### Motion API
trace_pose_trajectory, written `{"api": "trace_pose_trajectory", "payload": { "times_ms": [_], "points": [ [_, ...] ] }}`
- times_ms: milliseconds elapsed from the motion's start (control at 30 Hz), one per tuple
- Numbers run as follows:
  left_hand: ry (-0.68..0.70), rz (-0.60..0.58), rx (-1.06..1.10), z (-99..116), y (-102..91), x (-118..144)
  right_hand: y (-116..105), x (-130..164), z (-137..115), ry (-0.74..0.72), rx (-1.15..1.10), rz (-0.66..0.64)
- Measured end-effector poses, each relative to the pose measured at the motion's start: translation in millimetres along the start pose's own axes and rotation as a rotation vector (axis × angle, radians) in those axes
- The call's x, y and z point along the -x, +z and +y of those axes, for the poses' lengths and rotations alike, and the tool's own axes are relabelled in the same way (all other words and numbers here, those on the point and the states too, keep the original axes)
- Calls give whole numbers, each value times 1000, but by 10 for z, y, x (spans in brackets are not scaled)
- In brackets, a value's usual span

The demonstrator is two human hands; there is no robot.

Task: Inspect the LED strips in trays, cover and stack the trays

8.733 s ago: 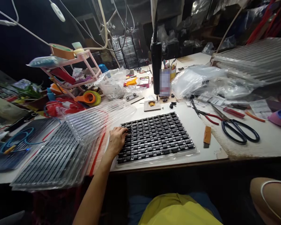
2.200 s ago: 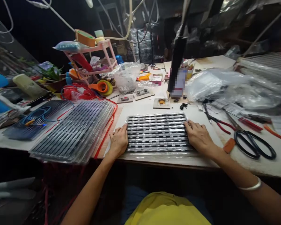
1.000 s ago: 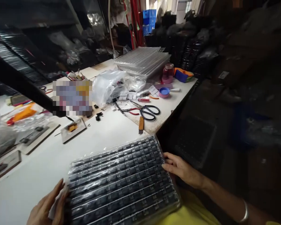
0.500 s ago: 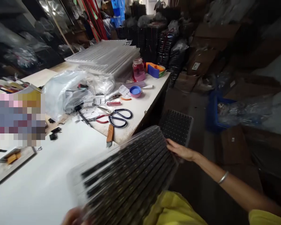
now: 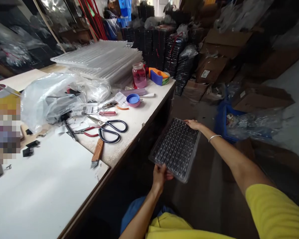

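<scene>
A clear plastic tray (image 5: 176,148) filled with rows of small black parts hangs low beside the white table (image 5: 52,186), off its right edge and above the floor. My left hand (image 5: 160,173) grips the tray's near edge. My right hand (image 5: 193,124) holds its far edge, a silver bangle on that wrist.
On the table lie black scissors (image 5: 109,128), red-handled pliers (image 5: 86,131), a small knife (image 5: 97,152), clear plastic bags (image 5: 52,96), a stack of empty clear trays (image 5: 102,59), a pink jar (image 5: 139,75) and a blue lid (image 5: 133,99). Cardboard boxes (image 5: 224,46) and stacked black trays (image 5: 174,53) crowd the floor to the right.
I have lifted the filled tray off the table with both hands and swung it to the right and down beside the table. My view has turned right with it.
</scene>
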State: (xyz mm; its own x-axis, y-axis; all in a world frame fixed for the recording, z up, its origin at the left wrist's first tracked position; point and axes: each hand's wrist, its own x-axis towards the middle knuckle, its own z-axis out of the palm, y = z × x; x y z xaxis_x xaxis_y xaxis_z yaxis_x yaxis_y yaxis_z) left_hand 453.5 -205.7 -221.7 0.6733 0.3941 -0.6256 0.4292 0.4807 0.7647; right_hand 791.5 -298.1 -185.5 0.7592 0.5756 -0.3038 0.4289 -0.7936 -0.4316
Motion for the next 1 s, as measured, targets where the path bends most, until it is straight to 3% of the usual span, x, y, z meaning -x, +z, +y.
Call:
{"api": "trace_pose_trajectory", "payload": {
  "times_ms": [133, 200, 300, 367, 433, 500, 567, 633, 700, 733, 800, 867, 900, 967, 1000],
  "points": [
    [-6, 34, -253, 97, -5, -20, 267, -31, 55, 158, 83, 188],
    [61, 51, -392, 254, -115, 185, 319, 16, 118, 193, 102, 252],
    [260, 130, -543, 658, -442, 645, 340, 112, 259, 256, 113, 327],
    [431, 296, -624, 1001, -732, 907, 372, 182, 365, 320, 106, 362],
    [807, 652, -979, 1334, -1009, 1057, 433, 239, 452, 381, 83, 378],
    [897, 783, -1245, 1613, -1233, 1106, 507, 271, 508, 416, 50, 387],
    [788, 751, -1444, 1839, -1419, 1094, 570, 274, 536, 423, 16, 402],
    [545, 746, -1550, 2037, -1603, 1068, 609, 258, 549, 412, -11, 424],
    [322, 828, -1561, 2202, -1778, 1071, 627, 238, 555, 395, -29, 442],
    [280, 877, -1539, 2259, -1841, 1093, 632, 229, 556, 385, -35, 450],
    [383, 968, -1468, 2282, -1863, 1172, 638, 210, 551, 367, -39, 459],
    [665, 995, -1355, 2143, -1697, 1248, 646, 195, 541, 348, -35, 459],
    [815, 945, -1293, 2011, -1549, 1261, 648, 192, 539, 339, -30, 458],
    [1035, 688, -1143, 1649, -1183, 1200, 640, 209, 554, 329, -12, 454],
    [1027, 437, -1102, 1441, -1000, 1127, 625, 233, 571, 327, 0, 453]
  ]
}}
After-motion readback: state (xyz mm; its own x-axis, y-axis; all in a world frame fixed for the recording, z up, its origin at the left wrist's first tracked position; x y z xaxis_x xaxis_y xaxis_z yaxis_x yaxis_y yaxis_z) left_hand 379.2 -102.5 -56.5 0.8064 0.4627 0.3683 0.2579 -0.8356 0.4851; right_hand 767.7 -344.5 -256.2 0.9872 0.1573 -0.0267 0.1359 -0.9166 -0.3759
